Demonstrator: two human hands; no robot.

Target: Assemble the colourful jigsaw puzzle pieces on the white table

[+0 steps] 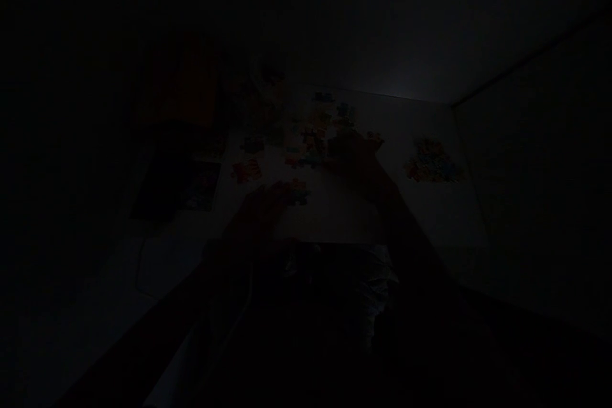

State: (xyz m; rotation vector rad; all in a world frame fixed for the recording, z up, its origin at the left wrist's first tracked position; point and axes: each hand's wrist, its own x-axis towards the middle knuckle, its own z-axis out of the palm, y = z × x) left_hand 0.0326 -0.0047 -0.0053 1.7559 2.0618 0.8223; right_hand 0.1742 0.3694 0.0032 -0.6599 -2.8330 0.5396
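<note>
The frame is very dark, and shapes show only faintly. Multicoloured jigsaw puzzle pieces (310,140) lie scattered across a pale tabletop (329,210). My left hand (255,213) is right next to a small group of puzzle pieces (296,192). My right hand (358,159) is over the pieces in the middle of the table, and its fingers are dark and unclear. Whether either hand holds a piece is hidden by the darkness.
A joined orange section of puzzle (246,171) lies left of my hands, and a larger heap of pieces (433,162) lies to the right. A dark picture box (201,185) stands at the left table edge, with an orange object (179,76) beyond it.
</note>
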